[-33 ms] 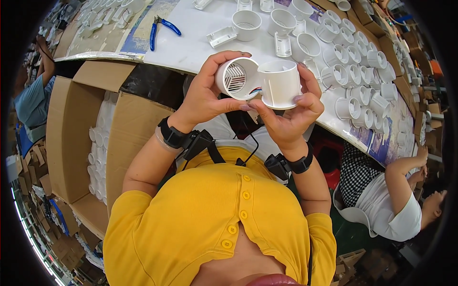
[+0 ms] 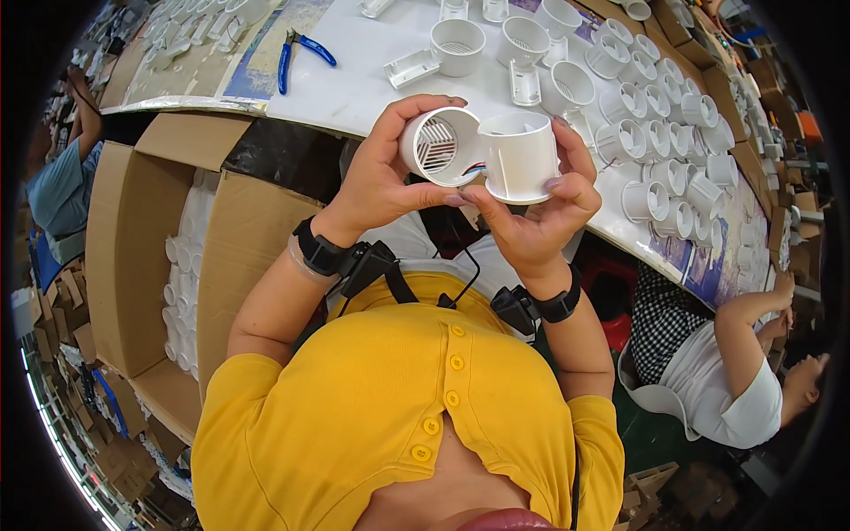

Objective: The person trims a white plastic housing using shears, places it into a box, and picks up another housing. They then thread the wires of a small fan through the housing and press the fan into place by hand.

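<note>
In my left hand [image 2: 390, 177] is a round white plastic housing [image 2: 410, 146] with a slotted grille inside, its open side facing me. My right hand [image 2: 540, 217] grips a second white plastic cup [image 2: 521, 159] with a flanged rim at its lower end. Thin coloured wires [image 2: 475, 168] run between the two pieces, which are held close side by side. Both thumbs meet near the wires. Blue-handled cutters [image 2: 301, 57] lie on the white table [image 2: 354, 97] beyond my left hand.
Many similar white cups [image 2: 668, 173] crowd the table to the right; a few with attached rectangular pieces [image 2: 412, 68] lie ahead. An open cardboard box [image 2: 115, 239] with white parts stands at my left. One person [image 2: 726, 380] sits at the right, another [image 2: 66, 190] at the far left.
</note>
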Available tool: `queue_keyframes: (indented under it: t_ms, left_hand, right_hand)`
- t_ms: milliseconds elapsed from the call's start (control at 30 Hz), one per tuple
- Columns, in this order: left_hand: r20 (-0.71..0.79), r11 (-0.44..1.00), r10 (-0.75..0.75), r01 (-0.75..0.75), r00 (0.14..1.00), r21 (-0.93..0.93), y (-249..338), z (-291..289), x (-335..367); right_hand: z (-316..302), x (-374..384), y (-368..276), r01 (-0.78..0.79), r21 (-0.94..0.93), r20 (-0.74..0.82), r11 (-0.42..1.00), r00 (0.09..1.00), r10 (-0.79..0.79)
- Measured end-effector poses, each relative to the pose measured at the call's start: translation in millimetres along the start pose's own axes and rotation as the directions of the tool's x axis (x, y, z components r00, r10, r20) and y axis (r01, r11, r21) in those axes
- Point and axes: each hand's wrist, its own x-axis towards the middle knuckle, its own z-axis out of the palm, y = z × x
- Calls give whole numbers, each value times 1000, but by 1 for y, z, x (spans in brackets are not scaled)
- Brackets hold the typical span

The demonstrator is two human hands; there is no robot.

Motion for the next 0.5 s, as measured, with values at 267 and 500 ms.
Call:
queue_keyframes:
  t_ms: [267,500]
  left_hand:
    - [15,999,35,-34,999,-23,-3,-3,0]
    - [-31,997,-61,62,998,39,-3,-4,2]
  right_hand:
    - [5,2,1,84,14,-92,996,992,-82]
    - [0,9,0,-2,-4,15,1000,1000,2]
